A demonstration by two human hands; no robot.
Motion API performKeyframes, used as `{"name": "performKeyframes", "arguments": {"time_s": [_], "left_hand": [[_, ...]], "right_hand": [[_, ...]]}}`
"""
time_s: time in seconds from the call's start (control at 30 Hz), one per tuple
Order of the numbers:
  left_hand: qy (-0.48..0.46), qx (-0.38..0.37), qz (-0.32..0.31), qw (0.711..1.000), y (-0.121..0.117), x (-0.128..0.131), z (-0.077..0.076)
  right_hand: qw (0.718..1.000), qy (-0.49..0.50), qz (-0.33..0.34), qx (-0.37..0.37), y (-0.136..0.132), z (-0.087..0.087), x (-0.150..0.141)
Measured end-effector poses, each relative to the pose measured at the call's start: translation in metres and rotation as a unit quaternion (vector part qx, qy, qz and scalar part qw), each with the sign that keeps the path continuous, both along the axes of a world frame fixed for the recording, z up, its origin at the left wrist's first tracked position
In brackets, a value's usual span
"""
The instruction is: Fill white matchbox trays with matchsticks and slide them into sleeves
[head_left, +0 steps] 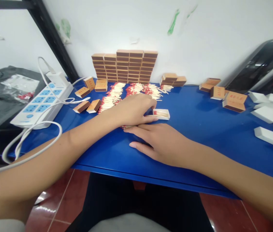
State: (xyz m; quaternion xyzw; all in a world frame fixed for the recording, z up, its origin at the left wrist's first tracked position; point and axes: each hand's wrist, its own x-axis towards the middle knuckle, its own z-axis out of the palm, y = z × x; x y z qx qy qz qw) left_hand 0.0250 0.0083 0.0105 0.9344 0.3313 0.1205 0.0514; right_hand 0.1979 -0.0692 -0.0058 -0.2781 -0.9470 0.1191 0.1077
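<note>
My left hand (136, 109) is bent over the blue tabletop, its thumb and curled fingers around the left end of a small white matchbox tray (165, 117). Some matches (160, 112) lie inside that tray. Just in front, my right hand (161, 141) rests low with fingers stretched to the left and thumb apart. Its fingertips reach a few matches under my left hand, mostly hidden. Behind my hands lie loose red-tipped matches in piles, one pile (114, 93) to the left and another (152, 91) further right.
Closed matchboxes (129, 66) are stacked against the wall. Several loose boxes (101, 85) lie left, others (234, 101) right. White empty trays (268, 114) sit at the far right. A power strip (44, 101) with white cables (37, 156) stands left, one cable crossing my left forearm.
</note>
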Motion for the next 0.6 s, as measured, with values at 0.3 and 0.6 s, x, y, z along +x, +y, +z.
{"name": "performKeyframes", "arguments": {"time_s": [0.3,0.6], "left_hand": [[-0.001,-0.001,-0.003,1.0,0.0012,-0.001,-0.0001],[-0.002,0.001,-0.005,1.0,0.0016,-0.0008,-0.0004]], "right_hand": [[1.0,0.003,0.001,0.005,0.0001,-0.0013,0.0004],[1.0,0.005,0.0,0.004,0.0,-0.0008,0.0]]}}
